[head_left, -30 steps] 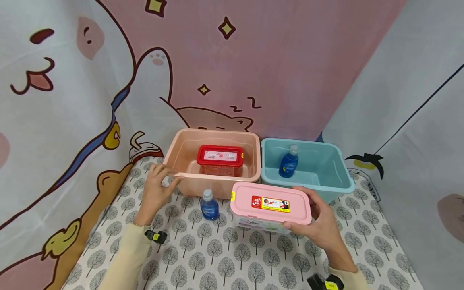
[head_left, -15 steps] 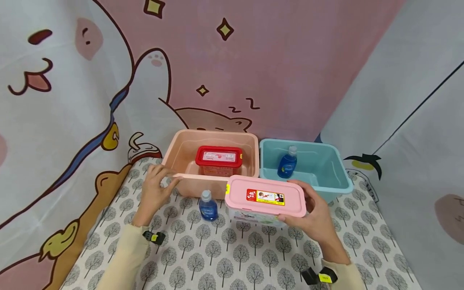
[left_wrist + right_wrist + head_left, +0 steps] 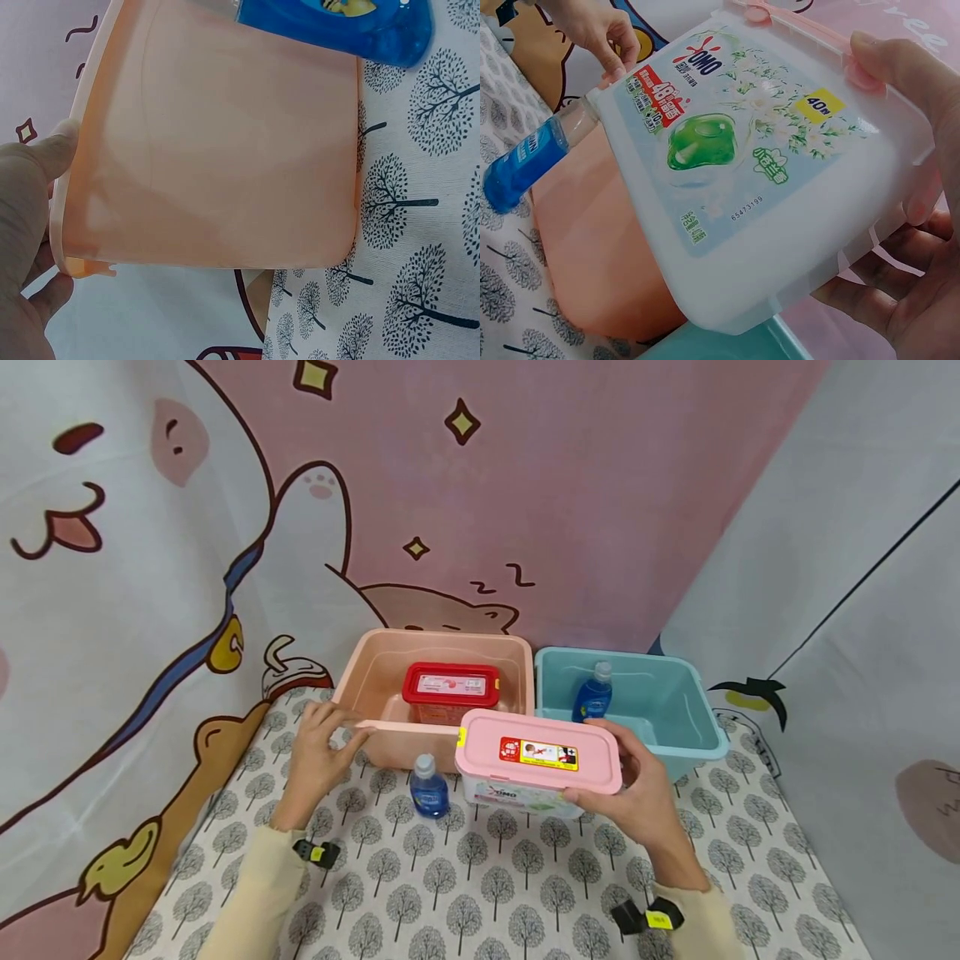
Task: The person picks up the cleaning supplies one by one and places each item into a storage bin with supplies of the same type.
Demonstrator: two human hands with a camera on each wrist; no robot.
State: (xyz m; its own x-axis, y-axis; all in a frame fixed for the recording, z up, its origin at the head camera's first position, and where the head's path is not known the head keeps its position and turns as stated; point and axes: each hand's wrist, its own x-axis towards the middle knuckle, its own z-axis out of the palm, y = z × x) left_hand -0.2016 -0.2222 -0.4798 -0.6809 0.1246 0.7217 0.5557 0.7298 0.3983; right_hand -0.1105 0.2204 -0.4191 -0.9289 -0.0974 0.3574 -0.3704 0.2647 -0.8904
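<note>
Right hand point(image 3: 647, 787), thumb wide of fingers, grips a round-cornered plastic box point(image 3: 536, 752) by its end; left hand point(image 3: 318, 770) narrowly pinches the rim of a smooth bin point(image 3: 408, 747), a glossy bottle point(image 3: 430, 793) standing between their fingertips

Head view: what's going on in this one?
A person's right hand grips the pink-lidded box by one end. Their left hand holds the peach bin by its rim; a red-lidded box is inside. A blue bottle is in the teal bin, and a second bottle stands on the tree-print cloth. The pink-lidded box is in neither bin.
</note>
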